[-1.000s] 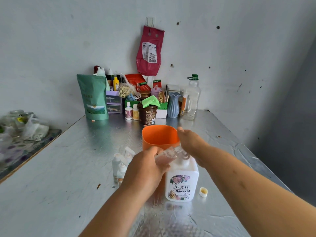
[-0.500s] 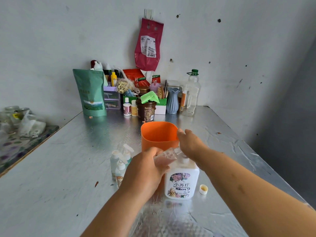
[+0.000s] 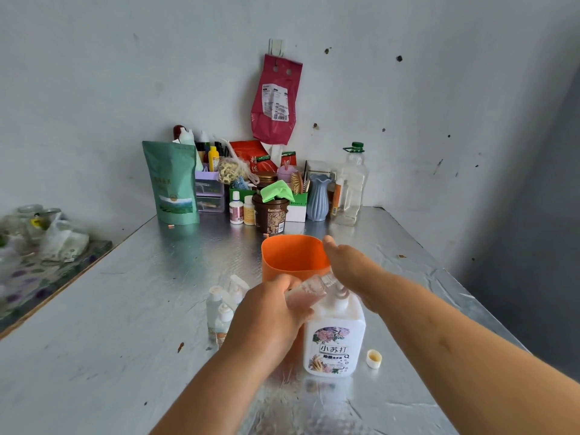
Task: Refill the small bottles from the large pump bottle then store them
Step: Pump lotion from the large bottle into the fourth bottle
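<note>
Left hand (image 3: 270, 312) grips a small clear bottle (image 3: 309, 290), tilted with its mouth at the pump of the large pump bottle (image 3: 334, 337); right hand (image 3: 348, 265) rests on the pump, fingers seemingly straight; a loose cap (image 3: 374, 358) lies just beside it.

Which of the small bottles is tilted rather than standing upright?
The clear one gripped in the left hand, neck tipped toward the pump bottle. The others stand upright on the table, left of that hand.

White pump bottle (image 3: 334, 334) (floral label), orange bin (image 3: 292, 257), silver table (image 3: 125, 293).
</note>
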`<state>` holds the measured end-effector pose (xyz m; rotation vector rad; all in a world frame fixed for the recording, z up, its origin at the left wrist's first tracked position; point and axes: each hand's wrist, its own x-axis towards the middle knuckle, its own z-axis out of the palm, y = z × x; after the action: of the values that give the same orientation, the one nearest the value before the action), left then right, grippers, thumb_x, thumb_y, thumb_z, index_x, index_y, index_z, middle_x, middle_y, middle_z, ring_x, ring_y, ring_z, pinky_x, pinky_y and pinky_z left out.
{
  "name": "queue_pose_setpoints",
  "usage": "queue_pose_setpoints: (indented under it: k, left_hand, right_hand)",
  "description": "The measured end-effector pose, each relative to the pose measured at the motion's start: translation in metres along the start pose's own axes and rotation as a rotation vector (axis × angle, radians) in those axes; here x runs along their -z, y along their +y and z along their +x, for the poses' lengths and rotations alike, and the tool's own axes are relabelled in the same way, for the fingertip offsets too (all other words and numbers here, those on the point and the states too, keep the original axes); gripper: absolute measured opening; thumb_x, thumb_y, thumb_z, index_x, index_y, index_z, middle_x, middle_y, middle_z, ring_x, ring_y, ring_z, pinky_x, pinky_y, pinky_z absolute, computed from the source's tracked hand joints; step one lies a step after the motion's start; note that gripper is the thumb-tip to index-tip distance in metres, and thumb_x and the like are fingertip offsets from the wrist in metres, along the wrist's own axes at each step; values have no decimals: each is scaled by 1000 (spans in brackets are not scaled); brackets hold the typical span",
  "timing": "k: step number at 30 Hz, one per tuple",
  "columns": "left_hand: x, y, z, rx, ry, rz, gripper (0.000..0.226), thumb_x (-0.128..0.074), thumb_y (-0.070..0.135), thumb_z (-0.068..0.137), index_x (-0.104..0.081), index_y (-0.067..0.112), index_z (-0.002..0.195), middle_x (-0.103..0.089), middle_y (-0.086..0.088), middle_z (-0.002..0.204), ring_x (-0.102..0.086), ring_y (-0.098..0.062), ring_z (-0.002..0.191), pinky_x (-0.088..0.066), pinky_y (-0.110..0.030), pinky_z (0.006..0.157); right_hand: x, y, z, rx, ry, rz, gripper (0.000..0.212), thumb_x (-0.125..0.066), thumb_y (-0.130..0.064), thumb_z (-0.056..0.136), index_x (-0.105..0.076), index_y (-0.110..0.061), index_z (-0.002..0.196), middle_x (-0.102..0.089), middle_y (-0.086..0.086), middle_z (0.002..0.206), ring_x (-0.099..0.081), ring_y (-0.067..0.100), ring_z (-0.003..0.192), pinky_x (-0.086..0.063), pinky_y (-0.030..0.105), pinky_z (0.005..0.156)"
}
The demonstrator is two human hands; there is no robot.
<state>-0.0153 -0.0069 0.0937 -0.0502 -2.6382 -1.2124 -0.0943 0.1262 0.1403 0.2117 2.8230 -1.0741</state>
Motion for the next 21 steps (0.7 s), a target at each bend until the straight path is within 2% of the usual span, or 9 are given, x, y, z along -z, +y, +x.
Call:
queue_pose_setpoints:
  k: [4,9,14,17,21]
  left_hand:
    - [-1,-1,0,3,-7,0,22,-73,42,81,-64,32,99,-71,11,92,-66,-11,87,-54,-35,77]
    - [-2,-3,-1,-2,0,2,24,-74,40,82,-64,32,102,-71,12,95,-65,-10,89,-49,-29,72]
    - [-5,-6,-1,27,-20,1,22,-75,37,81,-64,32,99,-71,13,93,-65,-9,88,-50,-30,74]
    - [-5,-6,0,27,-16,3,22,-76,35,80,-64,31,99,-72,13,92,-66,-9,87,-49,-29,72]
    - [-3,-3,-2,17,-11,2,23,-76,35,81,-64,31,100,-71,12,92,-66,-11,88,-52,-31,75]
  right_hand:
    - [-1,3,1,19,-27,41,66,-14,-51,100,-33,-5,143,-39,20,145,-39,34,132,-29,46,110]
    - [-3,6,1,50,-10,4,60,-15,-45,101,-32,-7,144,-38,19,145,-36,35,133,-28,48,112]
    - [-11,12,3,76,33,-17,38,-22,-22,103,-38,-6,133,-43,22,135,-41,42,124,-36,53,105]
    - [-11,11,5,72,14,6,41,-21,-25,103,-38,-5,134,-44,23,134,-43,42,123,-37,53,104]
    - [-5,7,1,9,-11,120,64,-16,-51,98,-33,-10,144,-38,19,145,-38,36,131,-30,50,110]
